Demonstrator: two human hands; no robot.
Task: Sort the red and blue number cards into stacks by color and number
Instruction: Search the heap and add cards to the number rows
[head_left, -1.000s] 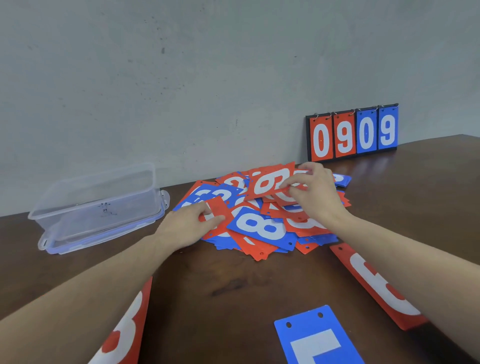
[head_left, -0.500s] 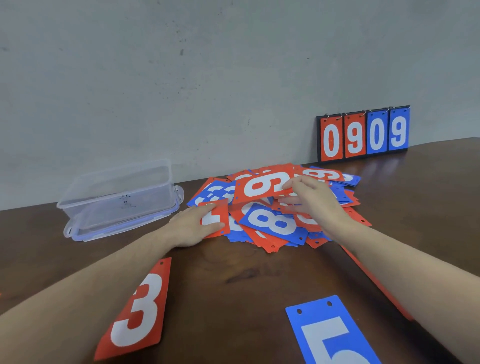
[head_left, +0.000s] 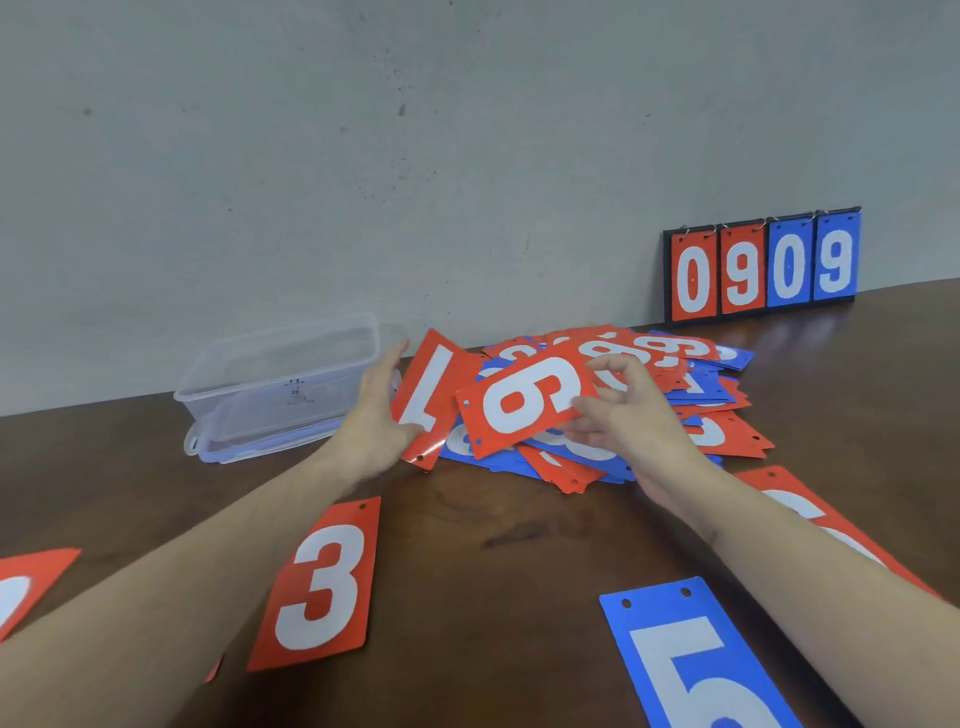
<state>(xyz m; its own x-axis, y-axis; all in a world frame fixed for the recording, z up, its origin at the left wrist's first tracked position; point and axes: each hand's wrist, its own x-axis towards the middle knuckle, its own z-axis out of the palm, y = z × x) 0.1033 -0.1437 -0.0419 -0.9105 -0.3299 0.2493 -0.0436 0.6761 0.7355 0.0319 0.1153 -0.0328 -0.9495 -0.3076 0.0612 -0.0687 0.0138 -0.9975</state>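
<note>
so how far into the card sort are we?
Early. Laid out near the person: a red 3, a blue 5, plus partly hidden red cards at either side. In hand: left hand holds a red 1, right hand a red 6. Left: the mixed pile.

Red and blue cards (head_left: 613, 405) with white numerals, dark brown table (head_left: 493, 571), clear plastic box (head_left: 280, 384), grey wall (head_left: 363, 156)
</note>
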